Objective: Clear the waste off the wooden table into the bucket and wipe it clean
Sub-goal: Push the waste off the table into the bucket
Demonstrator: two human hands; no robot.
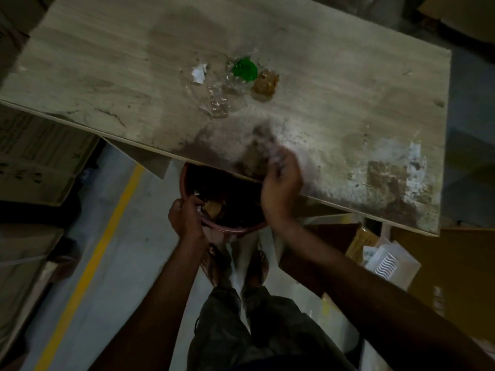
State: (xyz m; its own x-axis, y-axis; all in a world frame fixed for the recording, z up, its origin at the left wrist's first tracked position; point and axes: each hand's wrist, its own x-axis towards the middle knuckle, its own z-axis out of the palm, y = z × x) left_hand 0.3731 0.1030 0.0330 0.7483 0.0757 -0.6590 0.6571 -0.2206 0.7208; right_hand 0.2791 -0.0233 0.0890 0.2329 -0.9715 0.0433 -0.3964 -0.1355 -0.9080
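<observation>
The wooden table (107, 62) is dusty and stained. At its middle lie a white paper scrap (199, 73), a green crumpled wrapper (244, 70), clear plastic wrap (218, 101) and a brown crumpled lump (265, 83). A dark red bucket (227, 228) sits below the table's near edge with scraps inside. My left hand (186, 218) grips its rim. My right hand (281, 187) is at the table's edge above the bucket, blurred, fingers curled over loose brown debris (253, 159).
Cardboard boxes (40, 156) stand on the left under the table. More boxes and a white printed pack (385, 263) lie on the right. A yellow line (91, 263) runs across the grey floor. My feet in sandals (257, 266) stand below the bucket.
</observation>
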